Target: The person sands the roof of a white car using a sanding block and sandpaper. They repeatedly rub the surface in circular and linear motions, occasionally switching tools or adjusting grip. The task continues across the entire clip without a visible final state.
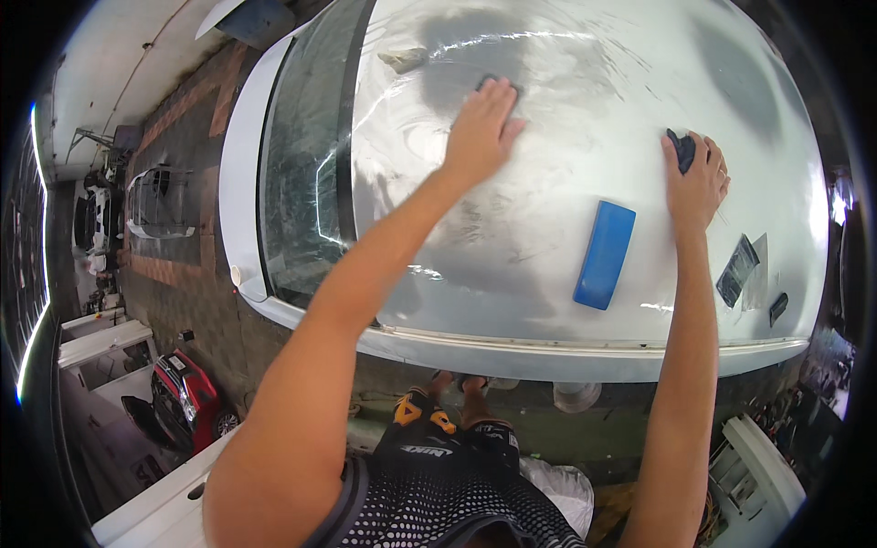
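Note:
A white car roof (548, 164) with grey, dull patches and dark smears lies beneath both hands. My left hand (482, 130) presses its fingers together on a small dark piece of sandpaper (487, 80); most of that piece is hidden under the fingertips. Farther right, my right hand (698, 183) is closed around a folded dark piece of sandpaper (680, 152) against the roof. A blue sanding block (604, 256) rests between my forearms, apart from both hands.
Dark sheets (738, 271) and a small black piece (778, 309) lie by my right forearm. A crumpled greyish piece (404, 60) sits beyond my left hand. The windshield (311, 164) borders the roof's left side. A red car (187, 393) stands at lower left.

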{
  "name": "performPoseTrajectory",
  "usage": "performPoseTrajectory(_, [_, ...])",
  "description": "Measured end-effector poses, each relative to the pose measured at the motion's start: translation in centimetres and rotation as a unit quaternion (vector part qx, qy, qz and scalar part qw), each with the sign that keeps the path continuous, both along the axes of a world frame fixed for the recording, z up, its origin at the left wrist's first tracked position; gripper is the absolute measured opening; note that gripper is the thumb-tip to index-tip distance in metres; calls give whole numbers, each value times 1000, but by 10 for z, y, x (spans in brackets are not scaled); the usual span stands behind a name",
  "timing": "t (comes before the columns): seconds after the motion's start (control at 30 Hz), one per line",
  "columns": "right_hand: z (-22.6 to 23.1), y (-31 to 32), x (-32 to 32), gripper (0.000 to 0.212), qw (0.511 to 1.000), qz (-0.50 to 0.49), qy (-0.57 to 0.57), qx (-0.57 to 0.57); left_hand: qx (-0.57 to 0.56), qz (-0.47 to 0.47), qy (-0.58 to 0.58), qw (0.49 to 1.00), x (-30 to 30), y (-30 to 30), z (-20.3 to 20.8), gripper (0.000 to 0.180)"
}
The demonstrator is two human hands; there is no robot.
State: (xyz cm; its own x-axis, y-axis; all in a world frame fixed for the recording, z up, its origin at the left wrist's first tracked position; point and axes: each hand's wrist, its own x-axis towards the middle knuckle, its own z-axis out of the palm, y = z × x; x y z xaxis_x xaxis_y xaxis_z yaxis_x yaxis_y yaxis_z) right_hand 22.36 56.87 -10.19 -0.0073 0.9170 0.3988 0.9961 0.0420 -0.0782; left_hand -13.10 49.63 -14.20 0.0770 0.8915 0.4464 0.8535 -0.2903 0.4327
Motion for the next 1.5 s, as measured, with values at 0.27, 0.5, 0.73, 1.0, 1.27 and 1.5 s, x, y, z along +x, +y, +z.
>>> performPoseTrajectory(0.27, [-5,2,5,67,1000,9,16,-1,57,194,-148,968,-15,-103,2,44])
performPoseTrajectory(0.5, [-10,14,0,81,995,-18,-57,76,-3,312,20,950,-120,-171,-52,54])
performPoseTrajectory(0.73, [1,12,-1,68,987,14,-140,82,-77,298,6,951,-119,-165,-49,55])
performPoseTrajectory(1.0, [37,-63,-184,47,859,496,-125,-19,-90,281,-22,955,-129,-171,-42,57])
performPoseTrajectory(1.27, [4,-54,-269,43,857,493,-142,-46,-101,285,-17,953,-126,-170,-35,57])
performPoseTrajectory(1.5, [-19,-13,-351,40,887,459,26,-33,-102,283,-23,953,-123,-167,-32,57])
